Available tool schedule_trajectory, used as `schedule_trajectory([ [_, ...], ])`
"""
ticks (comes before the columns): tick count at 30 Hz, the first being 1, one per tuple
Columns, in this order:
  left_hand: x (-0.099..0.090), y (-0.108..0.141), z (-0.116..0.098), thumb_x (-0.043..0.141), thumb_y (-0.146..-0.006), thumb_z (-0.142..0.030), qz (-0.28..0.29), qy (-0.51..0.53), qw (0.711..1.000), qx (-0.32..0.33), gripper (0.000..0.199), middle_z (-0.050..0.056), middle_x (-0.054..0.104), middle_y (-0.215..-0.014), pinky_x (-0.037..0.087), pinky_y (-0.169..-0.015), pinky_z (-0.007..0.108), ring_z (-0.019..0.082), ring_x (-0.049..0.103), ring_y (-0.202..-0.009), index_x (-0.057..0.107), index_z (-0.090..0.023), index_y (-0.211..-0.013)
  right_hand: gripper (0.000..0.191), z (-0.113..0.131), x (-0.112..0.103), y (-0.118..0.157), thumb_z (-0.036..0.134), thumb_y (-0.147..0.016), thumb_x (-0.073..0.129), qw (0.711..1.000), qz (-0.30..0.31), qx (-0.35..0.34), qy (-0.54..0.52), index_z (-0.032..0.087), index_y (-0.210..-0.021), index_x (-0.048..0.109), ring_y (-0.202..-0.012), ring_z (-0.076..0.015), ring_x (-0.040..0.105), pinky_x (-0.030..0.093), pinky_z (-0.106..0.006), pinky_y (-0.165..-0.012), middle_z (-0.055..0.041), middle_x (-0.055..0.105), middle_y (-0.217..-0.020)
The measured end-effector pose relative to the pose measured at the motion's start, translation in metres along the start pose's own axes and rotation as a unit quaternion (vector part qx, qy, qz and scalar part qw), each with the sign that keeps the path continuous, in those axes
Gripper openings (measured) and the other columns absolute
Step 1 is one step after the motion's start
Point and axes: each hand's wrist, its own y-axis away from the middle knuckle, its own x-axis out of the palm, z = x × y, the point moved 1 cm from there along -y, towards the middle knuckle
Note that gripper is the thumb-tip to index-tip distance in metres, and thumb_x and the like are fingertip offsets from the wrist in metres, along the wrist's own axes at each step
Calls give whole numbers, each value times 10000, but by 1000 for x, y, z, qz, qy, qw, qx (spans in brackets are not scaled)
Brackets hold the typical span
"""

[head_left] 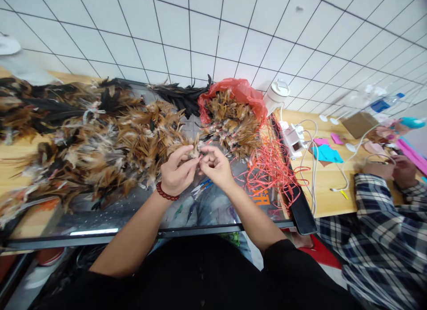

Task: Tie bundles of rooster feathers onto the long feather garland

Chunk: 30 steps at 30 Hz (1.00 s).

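Observation:
My left hand (177, 173), with a dark red bead bracelet (164, 193) at its wrist, is closed in a pinch on a small feather bunch (194, 152). Close against it, the fingers of my right hand (217, 168) are also pinched together. A bit of red shows between the fingertips, but I cannot make out what the right fingers hold. Brown feather bundles (123, 145) lie in a broad heap left of my hands. More feathers (233, 121) spill from a red plastic bag (240, 88) beyond them. Below my hands lie blue-handled scissors (203, 186).
Tangled red strings (271, 170) lie right of my hands. Behind them stand a white lidded cup (277, 94) and a white power adapter (293, 141) with cables. Long black feathers (182, 96) lie near the tiled wall. A person in a plaid sleeve (375, 199) works at the right.

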Motion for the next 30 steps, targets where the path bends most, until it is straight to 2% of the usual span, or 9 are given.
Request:
schedule_trajectory([
  [4,0,-1,-1,757,-717,-265,6,4,1000,8,80,112,665,-1170,535,-795,338,174,645,-784,749,-269,-796,341,0,0,1,411,-764,700,1000,11,-12,-4,205,-1008,579,-499,-62,612,492,-178,-495,65,617,-679],
  [8,0,-2,0,742,-729,-247,29,0,999,21,84,89,726,-1023,526,-873,351,208,677,-884,757,-277,-807,319,-2,-1,1,475,-807,674,1000,-8,-12,8,200,-946,592,-499,-71,613,498,-182,-484,64,594,-655],
  [12,1,-3,-6,721,-745,-213,12,21,999,22,108,72,746,-956,510,-911,350,212,683,-927,765,-270,-826,342,-5,0,2,536,-851,609,999,-29,-10,17,206,-873,520,-473,-67,600,489,-178,-479,63,604,-647],
  [16,3,-7,-14,685,-782,-207,-44,37,998,-16,60,57,737,-857,517,-860,333,196,670,-875,737,-235,-770,373,-6,1,1,592,-895,506,998,-54,-22,-3,233,-883,407,-488,-71,606,522,-201,-523,53,643,-703],
  [19,4,-11,-16,716,-759,-230,-51,99,990,-86,45,51,713,-814,517,-739,284,169,649,-776,710,-205,-723,354,-6,-2,-2,577,-919,474,996,-71,-45,12,236,-882,384,-496,-75,600,519,-211,-537,51,642,-699],
  [21,4,-13,-16,754,-722,-264,-51,185,970,-149,97,46,704,-829,502,-630,256,130,613,-651,695,-188,-709,334,-8,-4,-3,555,-933,459,995,-67,-56,51,231,-874,402,-513,-76,601,503,-209,-545,42,644,-706],
  [25,3,-19,-21,839,-605,-286,-62,359,902,-231,240,46,715,-853,407,-451,213,62,517,-478,638,-164,-650,281,-9,-7,-3,487,-949,453,983,-48,-68,165,220,-863,469,-549,-81,605,478,-211,-564,27,645,-727],
  [27,3,-21,-23,861,-574,-287,-36,405,876,-259,286,49,722,-806,357,-407,197,56,500,-447,614,-158,-638,241,-9,-7,-2,438,-954,450,976,-42,-72,203,218,-861,484,-558,-87,605,477,-219,-583,33,630,-717],
  [30,4,-21,-21,878,-558,-293,-8,416,856,-306,315,37,696,-668,305,-373,170,56,490,-425,616,-148,-657,190,-7,-8,-1,371,-952,451,964,-53,-91,244,214,-856,499,-575,-101,590,465,-238,-608,36,594,-689],
])
